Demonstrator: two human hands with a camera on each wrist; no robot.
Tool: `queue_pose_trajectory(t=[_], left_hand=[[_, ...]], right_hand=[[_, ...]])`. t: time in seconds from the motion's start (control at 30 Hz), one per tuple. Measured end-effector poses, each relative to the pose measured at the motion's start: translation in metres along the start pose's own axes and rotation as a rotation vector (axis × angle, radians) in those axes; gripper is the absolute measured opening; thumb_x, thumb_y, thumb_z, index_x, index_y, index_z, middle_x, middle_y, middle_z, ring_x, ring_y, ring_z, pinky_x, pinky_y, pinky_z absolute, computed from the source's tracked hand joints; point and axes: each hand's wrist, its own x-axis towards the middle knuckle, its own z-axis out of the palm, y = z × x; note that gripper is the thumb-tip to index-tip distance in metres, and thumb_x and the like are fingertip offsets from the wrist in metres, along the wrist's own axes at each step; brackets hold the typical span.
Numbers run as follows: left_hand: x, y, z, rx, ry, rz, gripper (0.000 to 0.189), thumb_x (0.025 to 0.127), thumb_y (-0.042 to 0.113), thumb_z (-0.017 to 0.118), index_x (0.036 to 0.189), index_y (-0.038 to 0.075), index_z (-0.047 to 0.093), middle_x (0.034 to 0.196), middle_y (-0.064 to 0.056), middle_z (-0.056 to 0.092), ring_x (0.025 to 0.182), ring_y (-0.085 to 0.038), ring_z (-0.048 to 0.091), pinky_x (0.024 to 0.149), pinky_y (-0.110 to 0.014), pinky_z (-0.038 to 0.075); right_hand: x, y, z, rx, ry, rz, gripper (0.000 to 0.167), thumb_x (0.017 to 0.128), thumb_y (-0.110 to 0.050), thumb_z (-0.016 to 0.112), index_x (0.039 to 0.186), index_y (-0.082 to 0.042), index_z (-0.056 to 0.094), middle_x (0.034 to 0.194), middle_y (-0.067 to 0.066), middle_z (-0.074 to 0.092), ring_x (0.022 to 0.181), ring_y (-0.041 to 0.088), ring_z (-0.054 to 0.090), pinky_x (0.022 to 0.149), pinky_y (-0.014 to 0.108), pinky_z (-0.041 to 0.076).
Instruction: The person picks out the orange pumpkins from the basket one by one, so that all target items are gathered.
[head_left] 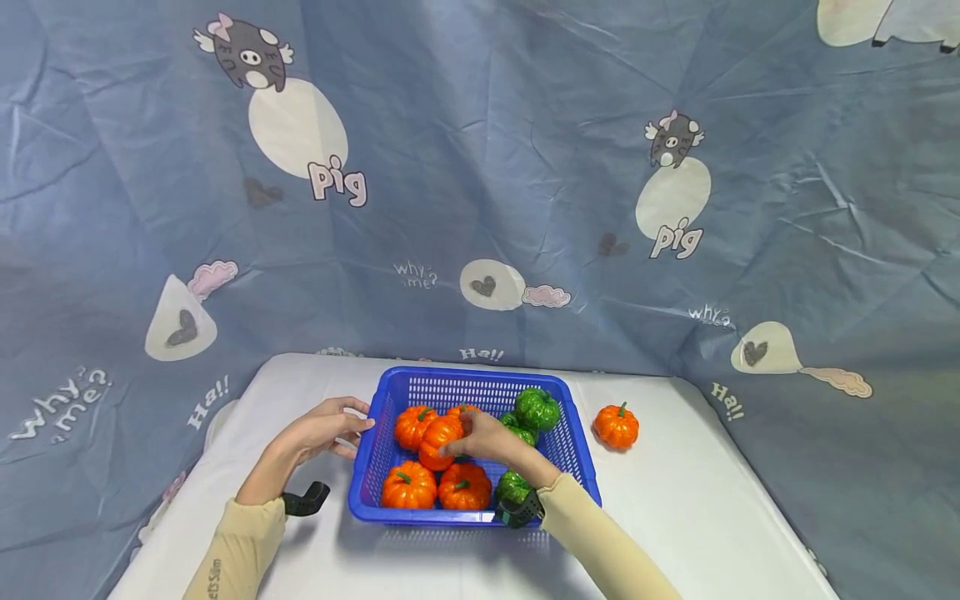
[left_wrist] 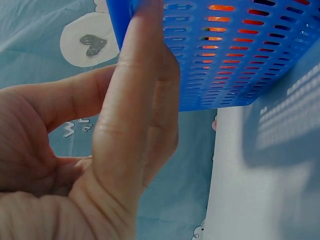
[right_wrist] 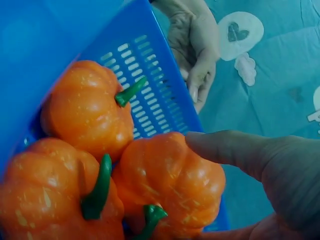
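Observation:
A blue plastic basket [head_left: 363,467] on the white table holds several small orange and green pumpkins. With thumb and fingers around it, my right hand [head_left: 491,439] grips an orange pumpkin [head_left: 439,442] in the basket's left half; in the right wrist view the thumb lies against this pumpkin [right_wrist: 172,175]. Two more orange pumpkins sit along the front wall, one of them at the left corner [head_left: 408,490]. My left hand [head_left: 322,429] is at the basket's left side, fingers loosely extended, fingertips right at the rim; the left wrist view shows the fingers [left_wrist: 132,100] overlapping the slotted wall.
On the basket's right side are green pumpkins [head_left: 537,408], one partly behind my right wrist. A single orange pumpkin [head_left: 617,427] stands on the table [head_left: 675,500] to the right of the basket. A blue printed cloth [head_left: 480,192] hangs behind and around the table.

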Motion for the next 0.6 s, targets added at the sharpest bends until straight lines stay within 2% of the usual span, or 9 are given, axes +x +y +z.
queue_pose_trajectory(t=[0.17,0.33,0.5,0.6], left_hand=[[-0.0011,0.0008,0.0002,-0.007,-0.001,0.006,0.045,0.093,0.018,0.061,0.127,-0.004,0.042,0.091,-0.011,0.066,0.077,-0.020,0.064,0.070,-0.039,0.061],[-0.0017,-0.0004,-0.0001,-0.002,0.000,0.005,0.046,0.093,0.018,0.061,0.128,-0.004,0.042,0.091,-0.011,0.066,0.077,-0.020,0.064,0.071,-0.039,0.061],[-0.0009,-0.0007,0.0001,-0.004,-0.002,0.005,0.045,0.093,0.019,0.061,0.128,-0.003,0.042,0.092,-0.011,0.066,0.078,-0.020,0.064,0.071,-0.039,0.061],[-0.0006,-0.0001,0.0006,-0.007,-0.001,0.008,0.045,0.093,0.019,0.061,0.128,-0.003,0.042,0.091,-0.011,0.065,0.078,-0.020,0.064,0.070,-0.038,0.061]], right_hand=[[0.0044,-0.0009,0.0022,-0.073,-0.005,0.011,0.077,0.069,-0.026,0.085,0.130,0.007,0.051,0.117,0.016,0.064,0.105,0.025,0.060,0.096,0.041,0.050],[0.0084,-0.0030,0.0039,-0.148,-0.029,-0.018,0.069,0.067,-0.028,0.087,0.120,0.004,0.057,0.101,0.008,0.066,0.090,0.018,0.061,0.086,0.034,0.053],[0.0093,-0.0039,0.0061,-0.191,-0.029,-0.051,0.058,0.064,-0.030,0.089,0.105,0.000,0.060,0.090,0.004,0.064,0.080,0.014,0.060,0.076,0.028,0.053],[0.0088,-0.0047,0.0059,-0.193,-0.021,-0.059,0.057,0.063,-0.029,0.089,0.103,-0.001,0.059,0.089,0.003,0.063,0.078,0.014,0.059,0.074,0.027,0.053]])
